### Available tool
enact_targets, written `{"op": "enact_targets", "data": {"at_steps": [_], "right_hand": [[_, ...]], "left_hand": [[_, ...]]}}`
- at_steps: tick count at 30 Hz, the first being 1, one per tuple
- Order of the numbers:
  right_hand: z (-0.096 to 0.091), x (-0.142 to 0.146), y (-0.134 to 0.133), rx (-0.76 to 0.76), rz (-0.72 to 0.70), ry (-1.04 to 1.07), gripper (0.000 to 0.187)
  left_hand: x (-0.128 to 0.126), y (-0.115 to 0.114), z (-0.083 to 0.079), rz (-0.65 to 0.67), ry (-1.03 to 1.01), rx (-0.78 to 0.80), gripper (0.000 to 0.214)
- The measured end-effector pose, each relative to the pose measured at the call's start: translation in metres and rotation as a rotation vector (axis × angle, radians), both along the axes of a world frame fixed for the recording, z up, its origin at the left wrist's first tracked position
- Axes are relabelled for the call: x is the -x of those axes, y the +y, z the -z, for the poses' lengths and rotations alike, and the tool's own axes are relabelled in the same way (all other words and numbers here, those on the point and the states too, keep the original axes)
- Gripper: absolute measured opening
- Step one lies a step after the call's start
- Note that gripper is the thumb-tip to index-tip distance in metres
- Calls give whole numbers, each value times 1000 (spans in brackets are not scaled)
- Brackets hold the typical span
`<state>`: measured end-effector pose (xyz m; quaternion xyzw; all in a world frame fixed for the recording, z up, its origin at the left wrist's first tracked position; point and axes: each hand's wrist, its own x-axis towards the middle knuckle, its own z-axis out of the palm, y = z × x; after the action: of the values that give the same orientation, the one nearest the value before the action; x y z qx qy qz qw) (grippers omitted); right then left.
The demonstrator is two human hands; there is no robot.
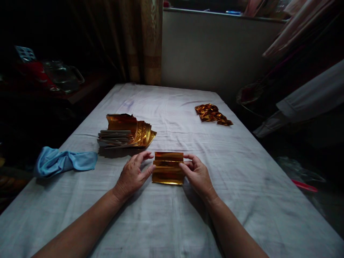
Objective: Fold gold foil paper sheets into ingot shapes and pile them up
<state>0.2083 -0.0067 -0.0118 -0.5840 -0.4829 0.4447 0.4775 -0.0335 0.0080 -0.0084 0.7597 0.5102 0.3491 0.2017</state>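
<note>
Creased gold foil sheet point(168, 174) sits just below center of frame, on white cloth point(166, 222). Left hand point(134, 173) kinda spread, thumb tip right at foil's left edge. Right hand point(199, 176) has thumb over right edge, can't tell if really pinching. Gold paper stack point(122, 123) left of center, crumply gold pieces point(209, 114) upper right-ish.
</note>
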Motion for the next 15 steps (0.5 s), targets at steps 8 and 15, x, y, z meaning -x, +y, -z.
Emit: {"op": "enact_targets", "data": {"at_steps": [8,15], "right_hand": [[1,0,0,-17,-3,72,40],[7,1,0,-38,-17,3,38]], "left_hand": [[-7,0,-1,-26,-175,151,40],[-9,-1,-6,-54,-145,169,38]]}}
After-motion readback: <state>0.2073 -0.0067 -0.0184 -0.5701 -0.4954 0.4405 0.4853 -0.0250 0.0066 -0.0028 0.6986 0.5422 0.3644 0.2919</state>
